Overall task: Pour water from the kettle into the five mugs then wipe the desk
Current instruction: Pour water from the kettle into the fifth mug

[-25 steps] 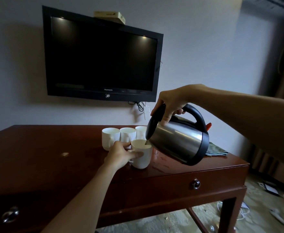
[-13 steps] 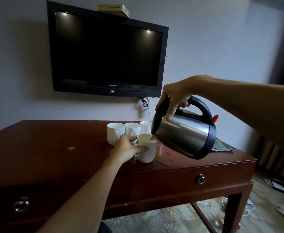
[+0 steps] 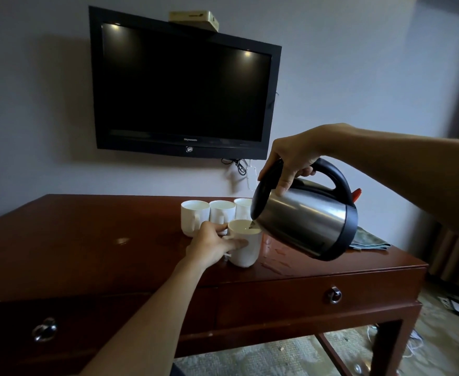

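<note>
Right hand (image 3: 291, 158) grips tilted kettle (image 3: 304, 223) | left hand (image 3: 209, 245) holds mug (image 3: 246, 251)

Brand word "Skyworth" in small pale letters on lower bezel of television (image 3: 185, 85), centred, just above round button; lettering tiny, spelling only just legible. Faint mark on right part of same bezel, too small to read. Small print on front face of flat box (image 3: 194, 19) lying on television's top edge, unreadable. No legible text on kettle (image 3: 303, 221), mugs (image 3: 195, 217) or desk (image 3: 87, 240).
</note>
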Demonstrator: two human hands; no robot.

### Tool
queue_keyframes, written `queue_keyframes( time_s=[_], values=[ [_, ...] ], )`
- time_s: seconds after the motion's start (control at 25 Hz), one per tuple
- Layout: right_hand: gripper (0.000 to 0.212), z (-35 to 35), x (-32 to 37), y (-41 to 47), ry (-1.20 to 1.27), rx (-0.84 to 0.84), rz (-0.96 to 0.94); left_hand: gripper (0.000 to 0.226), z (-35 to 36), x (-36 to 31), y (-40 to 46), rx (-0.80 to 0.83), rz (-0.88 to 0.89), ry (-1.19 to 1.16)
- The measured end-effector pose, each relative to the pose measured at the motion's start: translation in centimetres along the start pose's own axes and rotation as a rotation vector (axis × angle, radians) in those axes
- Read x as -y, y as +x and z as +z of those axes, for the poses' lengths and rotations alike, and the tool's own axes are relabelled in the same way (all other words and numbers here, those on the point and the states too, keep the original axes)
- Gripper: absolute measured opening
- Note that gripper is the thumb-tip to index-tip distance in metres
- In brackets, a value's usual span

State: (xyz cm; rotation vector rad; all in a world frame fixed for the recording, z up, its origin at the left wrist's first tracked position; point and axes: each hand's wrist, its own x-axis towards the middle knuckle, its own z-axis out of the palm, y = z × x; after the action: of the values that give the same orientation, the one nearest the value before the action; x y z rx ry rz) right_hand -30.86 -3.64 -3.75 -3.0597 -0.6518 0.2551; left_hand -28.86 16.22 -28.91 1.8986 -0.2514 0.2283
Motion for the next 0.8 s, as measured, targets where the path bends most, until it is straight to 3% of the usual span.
queue_keyframes(
  time_s=[0.08,0.32,0.8],
  values=[
    [0.059,0.0,0.0,-0.3,0.004,-0.005,0.005,0.121,0.1,-0.5,-0.1,0.017,-0.004,-0.004],
    [0.058,0.0,0.4,-0.1,0.013,-0.008,0.013,0.063,0.0,-1.5,-0.7,0.001,-0.013,0.001],
    [0.055,0.4,0.0,-0.8,0.022,-0.035,0.014,0.063,0.2,-1.5,-0.2,0.007,-0.012,-0.021]
  ],
)
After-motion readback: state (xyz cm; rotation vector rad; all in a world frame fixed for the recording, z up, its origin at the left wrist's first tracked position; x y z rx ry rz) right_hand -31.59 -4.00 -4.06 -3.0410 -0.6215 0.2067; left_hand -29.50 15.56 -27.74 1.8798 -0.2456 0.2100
